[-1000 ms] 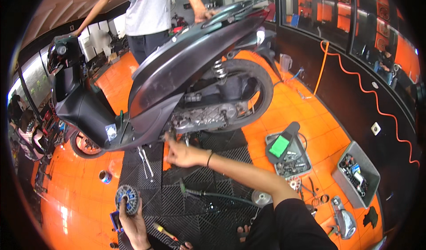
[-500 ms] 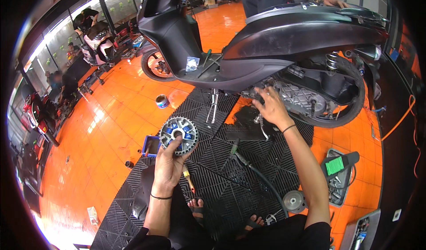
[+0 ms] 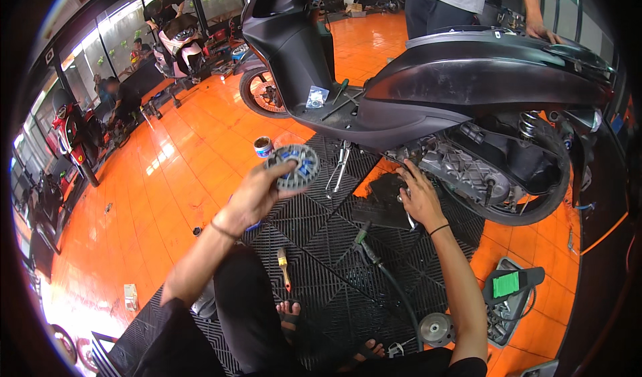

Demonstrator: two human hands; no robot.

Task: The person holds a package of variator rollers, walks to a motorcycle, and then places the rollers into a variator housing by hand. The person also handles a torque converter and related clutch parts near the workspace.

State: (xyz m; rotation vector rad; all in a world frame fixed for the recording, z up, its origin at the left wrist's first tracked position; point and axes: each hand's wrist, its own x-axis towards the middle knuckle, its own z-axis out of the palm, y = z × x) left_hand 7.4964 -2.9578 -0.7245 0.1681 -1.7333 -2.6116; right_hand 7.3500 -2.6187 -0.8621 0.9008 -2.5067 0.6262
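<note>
L hand: fingers gripping toothed grey-blue metal disc. R hand: fingers loosely spread, empty, nr black plastic-panelled scooter. Blue-white tin, left: label illegible.

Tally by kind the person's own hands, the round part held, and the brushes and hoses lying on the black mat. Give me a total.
Hands: 2 (left hand, right hand)
Round part, in the left hand: 1
Brush: 1
Hose: 1
Total: 5
</note>
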